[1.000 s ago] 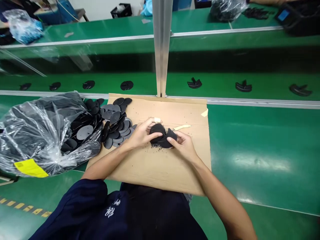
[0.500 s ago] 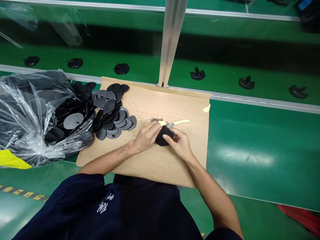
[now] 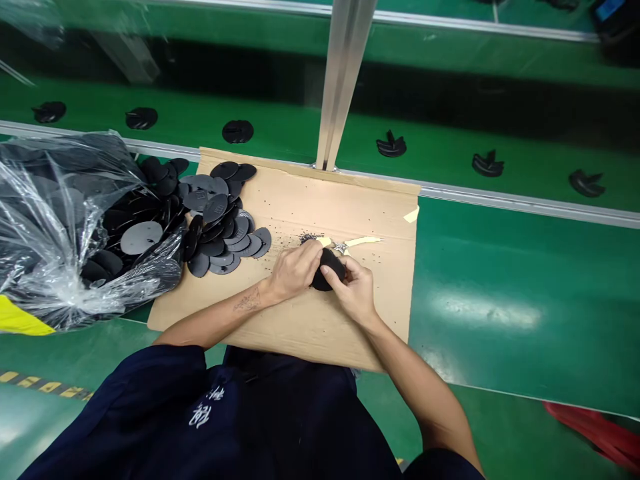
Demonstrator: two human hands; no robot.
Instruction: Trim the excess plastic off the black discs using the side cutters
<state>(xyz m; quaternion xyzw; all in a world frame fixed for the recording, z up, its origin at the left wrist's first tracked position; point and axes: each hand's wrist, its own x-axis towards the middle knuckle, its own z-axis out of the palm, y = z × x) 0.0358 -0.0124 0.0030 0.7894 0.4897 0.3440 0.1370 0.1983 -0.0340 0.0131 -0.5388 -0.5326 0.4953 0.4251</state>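
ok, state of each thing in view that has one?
Black disc: held, partly covered by fingers
Right hand: closed on the disc
Left hand: at the disc's edge, grip unclear
Yellow-handled tool: lying, partly hidden
Cardboard: flat, strewn with black bits
Clear bag: open, discs inside
Loose discs: heaped, overlapping
Black parts behind: spaced in a row

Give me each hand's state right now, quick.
Left hand: curled at the black disc; grip hidden, can't tell.
Right hand: closed, holding the disc.
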